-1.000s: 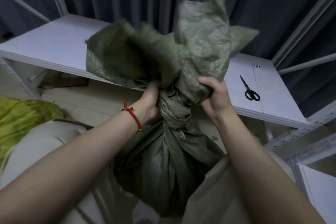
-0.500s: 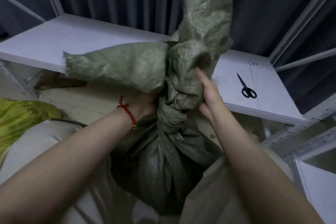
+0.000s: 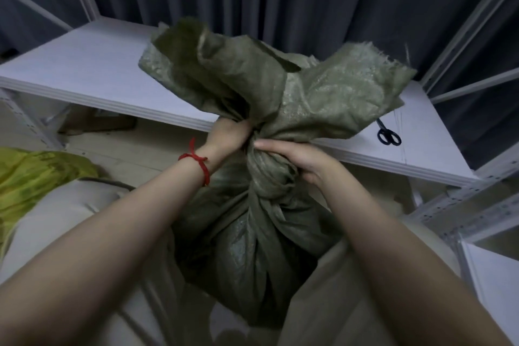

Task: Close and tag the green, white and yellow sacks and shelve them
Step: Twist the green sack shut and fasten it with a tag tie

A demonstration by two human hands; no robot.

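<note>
Knotwork on the green sack [image 3: 252, 247] looks to be the step in hand; the sack stands upright between the person's legs, just in front of the white shelf board [image 3: 92, 73], its neck twisted into a thick knot and its frayed mouth flaring wide above. The left hand [image 3: 231, 135] has its fingers curled tight round the gathered neck right under the flare; the right hand [image 3: 304, 161] is wrapped round the knot itself, thumb laid along the top, fingers going behind the fabric out of sight. A red cord bracelet [image 3: 196, 161] sits on the left wrist. The yellow sack [image 3: 36, 177] lies slumped low at the left, well apart; black scissors [image 3: 389, 136] rest on the shelf board at the right, near its front edge; no tag shows on the green sack, and I cannot pick out a white sack with any certainty.

Risks, as I judge them: the woven plastic seems stiff and slick, so the knot may spring loose if either hand lets go before it is cinched down; a hard pull on the frayed edge could tear strands rather than tighten anything; the sack is steadied only by legs and hands, so a sideways tug may tip it; and swinging that wide mouth up onto the board could sweep the scissors off.
</note>
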